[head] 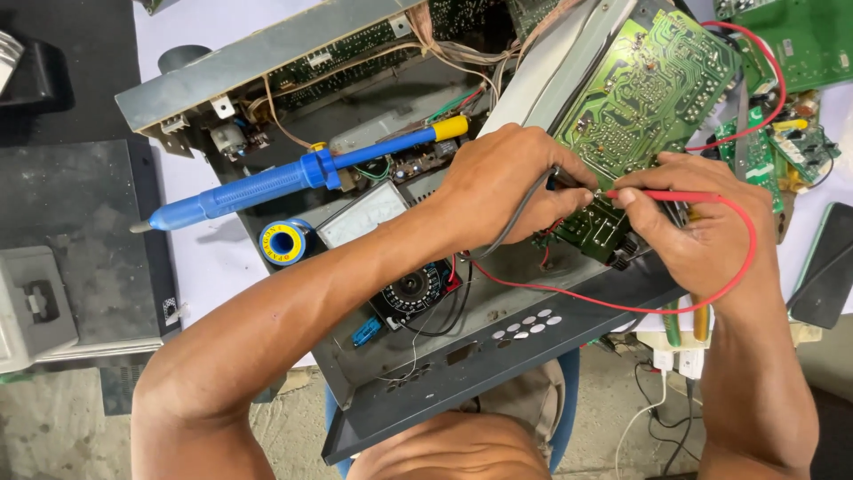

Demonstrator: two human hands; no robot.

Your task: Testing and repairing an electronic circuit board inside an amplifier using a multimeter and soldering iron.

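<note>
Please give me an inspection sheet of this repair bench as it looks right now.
Surface: white sheet over a dark bench, under an opened metal chassis.
Job's things: green circuit board tilted up; red probe and black probe tips meet at its lower edge.
Clutter: blue desoldering pump, solder spool, analog multimeter, loose green boards.
Grippers: left hand holds the black probe; right hand pinches the red probe.
Cables: red lead loops over the chassis; grey lead runs under the left hand.
Surroundings: concrete floor, white cords.
</note>
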